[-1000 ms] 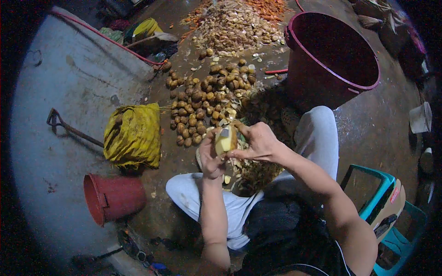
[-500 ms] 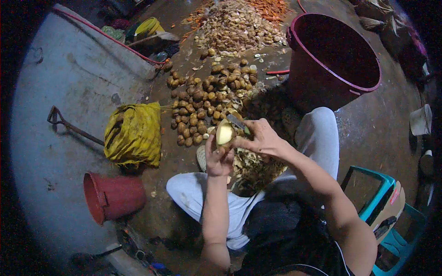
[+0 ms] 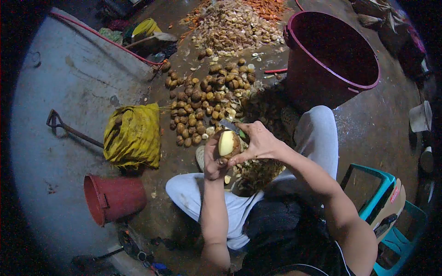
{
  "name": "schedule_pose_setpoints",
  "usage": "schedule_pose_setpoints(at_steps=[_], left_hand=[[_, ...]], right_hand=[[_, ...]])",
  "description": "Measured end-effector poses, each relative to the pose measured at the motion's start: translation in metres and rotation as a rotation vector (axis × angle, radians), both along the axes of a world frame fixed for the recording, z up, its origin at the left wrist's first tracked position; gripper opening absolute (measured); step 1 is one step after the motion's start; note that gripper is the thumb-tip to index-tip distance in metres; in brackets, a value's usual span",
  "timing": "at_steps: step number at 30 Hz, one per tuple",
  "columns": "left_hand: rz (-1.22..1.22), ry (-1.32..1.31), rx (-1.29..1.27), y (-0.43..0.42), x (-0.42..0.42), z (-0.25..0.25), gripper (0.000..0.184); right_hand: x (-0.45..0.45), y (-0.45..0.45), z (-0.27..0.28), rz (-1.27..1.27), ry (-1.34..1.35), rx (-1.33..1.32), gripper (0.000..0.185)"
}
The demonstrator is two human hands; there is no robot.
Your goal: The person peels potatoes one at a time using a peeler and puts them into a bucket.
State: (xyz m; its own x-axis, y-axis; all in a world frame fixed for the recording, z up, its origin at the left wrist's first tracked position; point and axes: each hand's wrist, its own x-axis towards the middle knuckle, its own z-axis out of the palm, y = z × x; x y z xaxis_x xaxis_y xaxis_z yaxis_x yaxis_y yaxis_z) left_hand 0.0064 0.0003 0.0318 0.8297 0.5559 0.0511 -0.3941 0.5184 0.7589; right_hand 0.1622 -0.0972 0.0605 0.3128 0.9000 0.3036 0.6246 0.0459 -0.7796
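Note:
My left hand (image 3: 214, 158) is wrapped round a partly peeled potato (image 3: 227, 143), whose bare pale-yellow face points up and whose right side still has brown skin. In my right hand (image 3: 259, 143) is a small knife (image 3: 229, 125) with a grey blade and a bit of green at its handle. The blade is just above the potato's top end, and my right thumb touches the potato's lower right side. Beyond my hands lies a heap of brown potatoes (image 3: 198, 103), with peelings (image 3: 258, 172) on the floor below and right of the potato.
A large dark-red tub (image 3: 306, 69) stands at the upper right. To the left are a yellow sack (image 3: 132, 135), a red bucket (image 3: 122, 198) and a metal handle (image 3: 76, 131). A pile of pale and orange peelings (image 3: 237, 27) lies at the back; a teal chair (image 3: 368, 170) is at lower right.
The potato has been turned in my left hand, and a broad peeled face now shows. The knife has moved off the potato's face to above its top end.

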Motion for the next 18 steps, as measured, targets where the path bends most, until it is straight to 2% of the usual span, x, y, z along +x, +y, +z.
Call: schedule_pose_setpoints(at_steps=[1,3,6,10,14,17,18], left_hand=[[-0.015,-0.021,0.035,0.001,0.000,-0.001,0.080],[-0.034,-0.037,0.021,0.000,0.000,-0.002,0.079],[0.009,-0.040,0.026,-0.005,-0.001,-0.004,0.075],[0.066,-0.057,0.077,-0.001,0.000,-0.015,0.070],[0.174,-0.013,0.033,-0.002,-0.001,-0.024,0.080],[0.306,0.017,0.044,-0.004,0.002,-0.022,0.057],[0.306,0.017,0.044,-0.004,0.002,-0.022,0.057]], right_hand=[[0.001,0.000,0.003,0.000,0.000,0.000,0.085],[0.004,-0.001,0.011,0.085,0.077,-0.172,0.084],[0.000,-0.003,0.009,0.046,0.053,-0.083,0.081],[-0.001,-0.002,-0.003,0.031,0.004,-0.118,0.077],[-0.005,-0.003,-0.006,-0.021,-0.168,-0.137,0.069],[-0.014,0.000,-0.010,-0.094,-0.266,-0.112,0.064],[-0.016,0.001,-0.012,-0.129,-0.282,-0.068,0.062]])
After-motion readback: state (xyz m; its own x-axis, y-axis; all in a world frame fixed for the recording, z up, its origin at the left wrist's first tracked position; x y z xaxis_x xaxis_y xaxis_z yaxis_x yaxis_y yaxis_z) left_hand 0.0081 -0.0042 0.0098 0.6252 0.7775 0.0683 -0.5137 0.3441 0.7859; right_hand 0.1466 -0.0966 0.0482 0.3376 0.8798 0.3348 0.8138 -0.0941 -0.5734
